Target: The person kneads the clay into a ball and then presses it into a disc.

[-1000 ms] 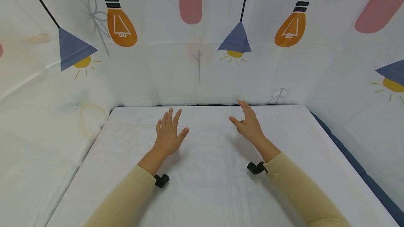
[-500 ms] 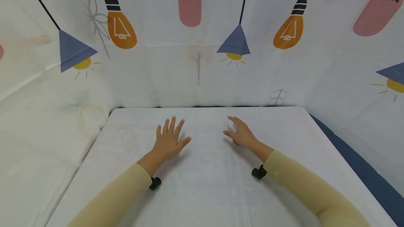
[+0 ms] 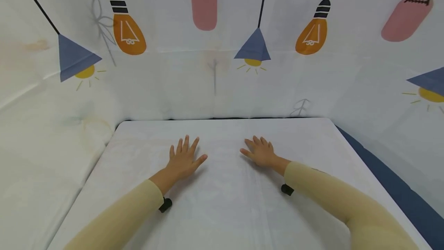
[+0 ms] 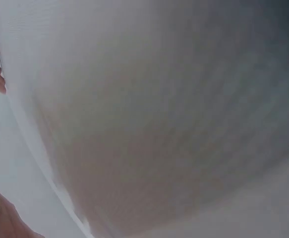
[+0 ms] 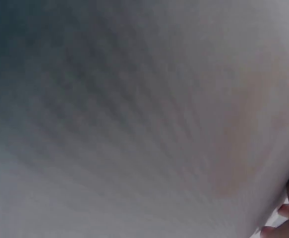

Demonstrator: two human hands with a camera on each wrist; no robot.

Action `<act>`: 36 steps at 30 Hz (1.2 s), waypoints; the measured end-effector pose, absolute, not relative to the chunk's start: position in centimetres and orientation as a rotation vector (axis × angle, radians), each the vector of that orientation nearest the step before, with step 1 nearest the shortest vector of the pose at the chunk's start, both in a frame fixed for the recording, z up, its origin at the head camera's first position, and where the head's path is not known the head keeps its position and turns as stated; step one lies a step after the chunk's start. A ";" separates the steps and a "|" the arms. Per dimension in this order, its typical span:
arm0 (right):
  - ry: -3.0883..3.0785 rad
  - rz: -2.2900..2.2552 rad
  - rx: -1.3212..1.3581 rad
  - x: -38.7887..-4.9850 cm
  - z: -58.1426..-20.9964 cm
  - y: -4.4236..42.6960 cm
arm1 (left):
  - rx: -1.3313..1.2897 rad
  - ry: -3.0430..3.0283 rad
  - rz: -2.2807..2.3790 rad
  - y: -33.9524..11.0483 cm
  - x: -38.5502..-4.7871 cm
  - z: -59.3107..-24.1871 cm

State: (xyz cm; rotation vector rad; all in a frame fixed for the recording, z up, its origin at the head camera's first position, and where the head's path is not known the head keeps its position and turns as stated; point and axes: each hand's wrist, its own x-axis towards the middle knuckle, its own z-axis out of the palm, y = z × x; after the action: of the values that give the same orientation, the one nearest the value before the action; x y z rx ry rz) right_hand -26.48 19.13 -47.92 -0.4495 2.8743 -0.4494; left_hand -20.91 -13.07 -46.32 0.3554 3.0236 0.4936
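Observation:
My left hand (image 3: 182,162) is palm down over the white tabletop (image 3: 222,207), with its fingers straight and spread. The right hand (image 3: 262,154) is in a like pose to the right, fingers pointing up and left. Neither holds anything. Whether the palms touch the surface or hover just above it, I cannot tell. In the left wrist view, blurred white fills most of the picture, and parts of the left hand (image 4: 3,215) show at the left edge. Fingers (image 5: 288,228) of the right hand peek in at the lower right of the right wrist view.
Behind the tabletop hangs a white cloth wall (image 3: 166,88) printed with lamps and bulbs. A dark blue strip (image 3: 381,173) runs along the table's right side. Black wrist cameras (image 3: 165,205) sit under both cream sleeves (image 3: 118,215).
The right hand has come down and toward me, turning left, and its fingers have spread out. My left hand has lowered slightly toward me, still spread.

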 end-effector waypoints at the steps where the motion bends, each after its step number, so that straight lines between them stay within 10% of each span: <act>1: 2.872 -0.433 -0.440 -26.4 -48.1 19.0 | 0.358 3.020 0.499 -13.1 -20.8 -46.2; 36: 2.962 -0.313 -0.448 -25.7 -50.2 18.4 | 0.343 3.034 0.485 -13.7 -21.2 -46.9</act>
State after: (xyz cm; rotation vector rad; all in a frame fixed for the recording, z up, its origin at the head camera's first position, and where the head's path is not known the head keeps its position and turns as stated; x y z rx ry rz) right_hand -25.66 18.41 -50.23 -0.4485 2.9623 -0.3127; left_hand -21.22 -13.68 -46.86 0.3429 3.0337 0.4853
